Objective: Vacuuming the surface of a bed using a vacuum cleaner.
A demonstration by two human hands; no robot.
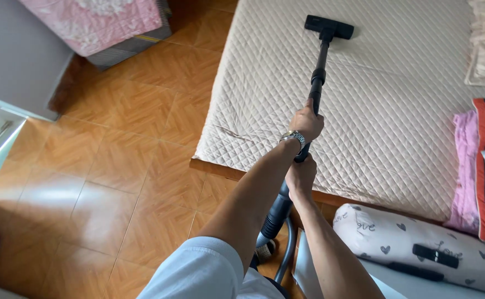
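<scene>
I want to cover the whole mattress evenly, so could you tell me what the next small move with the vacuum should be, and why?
Probably draw the vacuum wand straight back toward the near edge. The floor head sits far out on the quilted mattress with both arms stretched: left hand high on the wand, right hand lower near the hose. The strip between head and hands looks uncovered.

Vacuuming the cream quilted mattress
Both hands, left hand above right hand, grip the black vacuum wand; its flat black nozzle rests on the mattress.

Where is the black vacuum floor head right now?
In the head view, the black vacuum floor head rests at top centre on the beige quilted mattress, at the wand's far end, beyond both hands.
</scene>
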